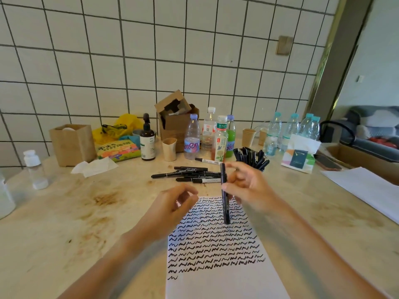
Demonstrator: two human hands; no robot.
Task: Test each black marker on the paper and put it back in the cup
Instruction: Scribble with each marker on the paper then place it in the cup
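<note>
Black marker (224, 197) stands upright over the squiggle-filled paper (216, 283), pinched by the right hand (248, 186); left hand (172, 208) curls loosely, empty. Several markers (190, 174) still lie beyond, left of the full cup (251, 158).

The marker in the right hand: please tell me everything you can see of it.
The marker is slim and black, plastic by its look, with faint pale print on its barrel. It stands nearly upright above the scribbled paper, lower end near the wavy lines. The right hand pinches its middle. Whether it is capped, blur hides.

matt white paper (224, 283) on stained, glossy stone table (86, 223).
</note>
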